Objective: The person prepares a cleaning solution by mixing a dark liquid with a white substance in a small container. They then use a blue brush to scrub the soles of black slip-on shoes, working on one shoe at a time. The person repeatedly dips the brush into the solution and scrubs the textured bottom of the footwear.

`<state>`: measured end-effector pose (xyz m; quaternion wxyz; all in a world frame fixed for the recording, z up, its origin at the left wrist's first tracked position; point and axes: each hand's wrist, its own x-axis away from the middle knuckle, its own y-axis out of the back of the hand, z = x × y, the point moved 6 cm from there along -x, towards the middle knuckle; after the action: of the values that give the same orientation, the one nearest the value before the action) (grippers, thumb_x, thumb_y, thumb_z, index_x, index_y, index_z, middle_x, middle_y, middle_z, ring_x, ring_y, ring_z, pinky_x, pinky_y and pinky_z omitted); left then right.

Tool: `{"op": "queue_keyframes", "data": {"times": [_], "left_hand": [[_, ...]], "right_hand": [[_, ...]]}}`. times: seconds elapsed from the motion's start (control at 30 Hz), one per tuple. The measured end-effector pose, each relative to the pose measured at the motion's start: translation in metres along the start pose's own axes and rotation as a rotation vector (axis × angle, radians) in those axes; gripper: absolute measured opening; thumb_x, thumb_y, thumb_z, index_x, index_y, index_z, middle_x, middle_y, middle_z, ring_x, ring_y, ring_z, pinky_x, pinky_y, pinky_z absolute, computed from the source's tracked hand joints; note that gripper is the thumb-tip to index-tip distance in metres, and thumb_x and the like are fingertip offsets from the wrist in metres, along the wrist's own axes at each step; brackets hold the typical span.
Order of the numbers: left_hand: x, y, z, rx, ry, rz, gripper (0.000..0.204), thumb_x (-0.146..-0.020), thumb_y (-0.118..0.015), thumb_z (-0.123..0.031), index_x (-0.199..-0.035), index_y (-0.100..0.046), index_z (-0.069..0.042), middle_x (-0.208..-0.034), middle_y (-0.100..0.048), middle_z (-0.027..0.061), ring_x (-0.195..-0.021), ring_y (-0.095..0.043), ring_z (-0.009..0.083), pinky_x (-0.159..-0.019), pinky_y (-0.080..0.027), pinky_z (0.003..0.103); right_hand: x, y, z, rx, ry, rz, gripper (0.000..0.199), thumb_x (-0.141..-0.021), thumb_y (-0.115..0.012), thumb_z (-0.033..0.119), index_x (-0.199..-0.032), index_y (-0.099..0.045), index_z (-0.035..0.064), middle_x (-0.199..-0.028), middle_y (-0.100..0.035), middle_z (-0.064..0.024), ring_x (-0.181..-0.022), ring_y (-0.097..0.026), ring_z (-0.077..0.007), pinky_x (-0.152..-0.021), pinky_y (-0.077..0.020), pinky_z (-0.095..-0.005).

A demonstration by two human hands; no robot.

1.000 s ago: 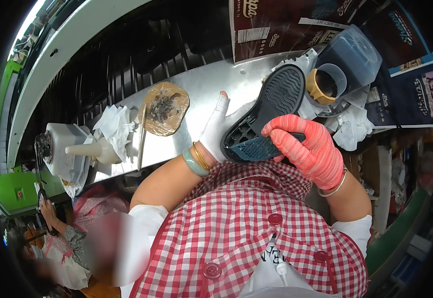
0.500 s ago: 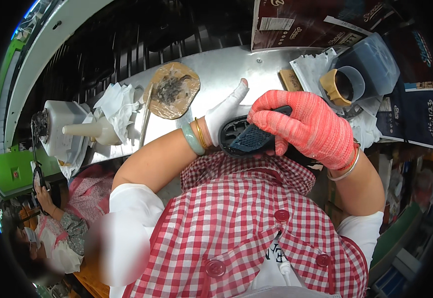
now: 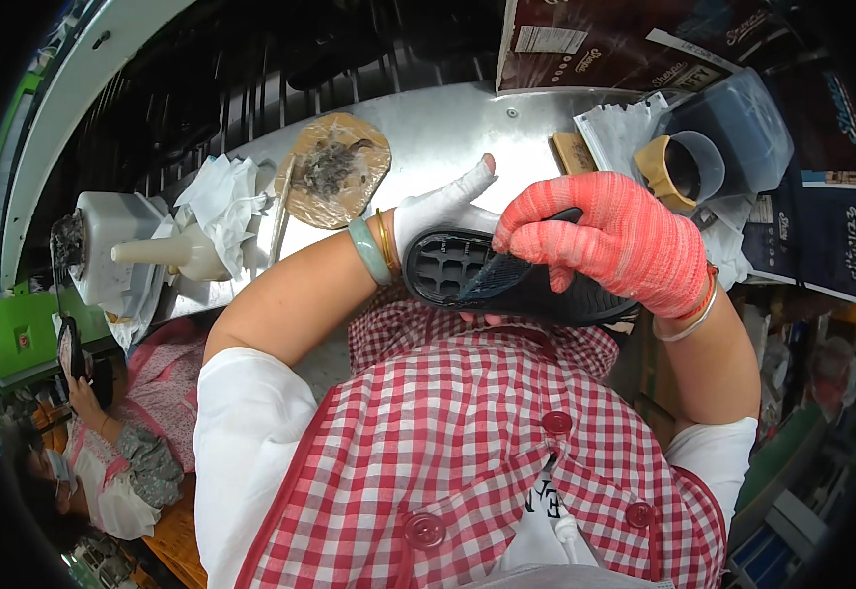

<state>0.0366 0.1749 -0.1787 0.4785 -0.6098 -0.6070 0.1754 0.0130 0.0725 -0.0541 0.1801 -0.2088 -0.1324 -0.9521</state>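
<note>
A black shoe sole point(image 3: 440, 270), with a grid of square hollows at one end, lies across in front of my apron. My left hand point(image 3: 444, 208), in a white glove with bare fingertips, supports it from beneath. Its thumb sticks up, and fingertips show below the sole's near edge. In a coral knitted glove, my right hand point(image 3: 616, 243) is over the sole's right part, thumb and forefinger pinching a dark bluish mesh-textured piece point(image 3: 490, 279). This piece slants across the sole beside the hollows; where it ends under my fingers is hidden.
Left on the metal table point(image 3: 438, 128) are a round brown film-wrapped pad point(image 3: 364, 191) with dark scraps, a thin stick point(image 3: 281, 216), white tissues point(image 3: 220, 201) and a pale nozzled bottle point(image 3: 187, 253). Right are a cup point(image 3: 705, 162), a clear container point(image 3: 757, 128) and cartons point(image 3: 624, 44). A co-worker point(image 3: 113, 461) sits lower left.
The sole has shifted slightly left and turned, so its grid of hollows shows more. My right hand keeps its pinch, and the mesh piece covers less of the hollows.
</note>
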Motion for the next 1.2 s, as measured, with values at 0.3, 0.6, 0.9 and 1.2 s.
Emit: {"op": "queue_keyframes", "data": {"times": [0.3,0.6,0.9,1.2], "left_hand": [[-0.001,-0.003,-0.006,-0.045,-0.012,0.115,0.12,-0.066,-0.024,-0.09,-0.14,-0.025,0.004,-0.144,-0.029,0.0194,-0.116,-0.05,0.037,-0.085,-0.05,0.054],[0.003,-0.005,-0.007,0.044,-0.045,0.065,0.102,-0.078,-0.03,-0.079,-0.141,-0.025,0.0,-0.141,-0.035,0.0188,-0.117,-0.05,0.0332,-0.084,-0.049,0.055],[0.072,0.016,-0.063,-0.251,-0.98,-0.261,0.069,-0.08,-0.06,-0.018,-0.141,-0.028,-0.005,-0.136,-0.043,0.0178,-0.125,-0.042,0.0351,-0.102,-0.034,0.057],[0.041,0.016,0.067,0.589,-0.528,-0.355,0.073,-0.09,-0.027,-0.063,-0.137,-0.035,-0.006,-0.128,-0.048,0.0193,-0.11,-0.053,0.0397,-0.068,-0.055,0.048]], "right_hand": [[0.023,0.023,-0.027,-0.05,-0.002,-0.034,0.021,-0.082,-0.061,0.018,-0.093,-0.067,0.0004,-0.085,-0.066,-0.0063,-0.059,-0.058,-0.0113,-0.058,-0.0477,-0.0239],[0.059,0.039,-0.065,-0.125,0.066,-0.193,0.021,-0.085,-0.061,0.018,-0.096,-0.067,0.0018,-0.087,-0.067,-0.0045,-0.06,-0.056,-0.0081,-0.058,-0.0468,-0.0216],[0.142,0.136,-0.057,-0.181,0.314,-1.123,0.029,-0.089,-0.061,0.031,-0.102,-0.066,0.0052,-0.097,-0.066,0.0004,-0.061,-0.057,-0.0031,-0.051,-0.0376,-0.0157],[0.115,0.166,-0.114,-0.183,0.157,-1.137,0.026,-0.086,-0.064,0.024,-0.103,-0.066,0.0038,-0.085,-0.064,-0.0037,-0.066,-0.057,-0.009,-0.062,-0.0482,-0.0226]]}}
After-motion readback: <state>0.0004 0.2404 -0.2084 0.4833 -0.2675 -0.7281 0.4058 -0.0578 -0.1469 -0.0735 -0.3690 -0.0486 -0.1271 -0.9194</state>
